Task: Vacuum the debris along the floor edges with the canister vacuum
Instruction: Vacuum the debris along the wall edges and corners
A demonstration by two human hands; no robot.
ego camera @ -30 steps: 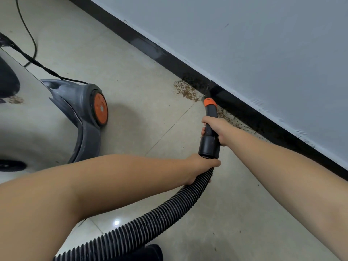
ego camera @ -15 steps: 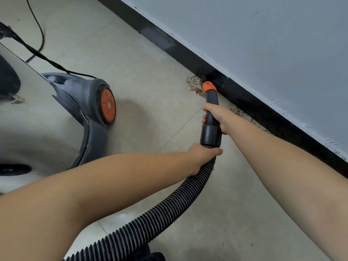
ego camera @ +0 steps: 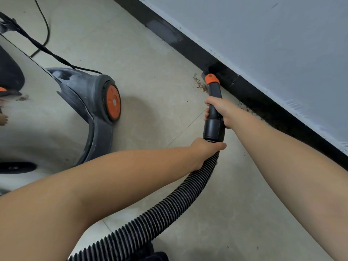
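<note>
The person is leaning over the pale tiled floor, working the black plastic vacuum nozzle with its orange collar into the edge where the floor is meeting the black skirting board. The right hand is wrapping its fingers tight around the nozzle's grip, and the left hand is clamping just behind, at six o'clock of it, round the top of the ribbed black hose. The nozzle tip is touching the skirting, and a small patch of brown crumbly debris is lying just beside it at nine o'clock. Finer specks are trailing along the skirting at four o'clock of the tip. The shiny steel canister vacuum with grey base and orange wheel is standing well apart at nine o'clock. The sweeping step seems to be under way; next, I'd say, the tip needs sliding left over that patch.
</note>
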